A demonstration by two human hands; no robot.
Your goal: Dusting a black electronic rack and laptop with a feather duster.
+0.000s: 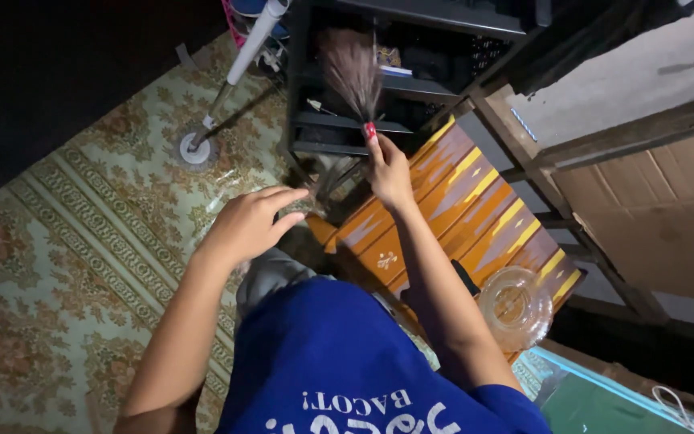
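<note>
Dim, warm indoor light | deep shadow upper left | duster (353, 72) motion-blurred | wide-angle bending at edges

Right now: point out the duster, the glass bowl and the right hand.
duster (353, 74), head view, middle of the dark bristle plume.
glass bowl (516, 307), head view, centre of the clear dish.
right hand (389, 173), head view, back of the hand gripping the duster.
</note>
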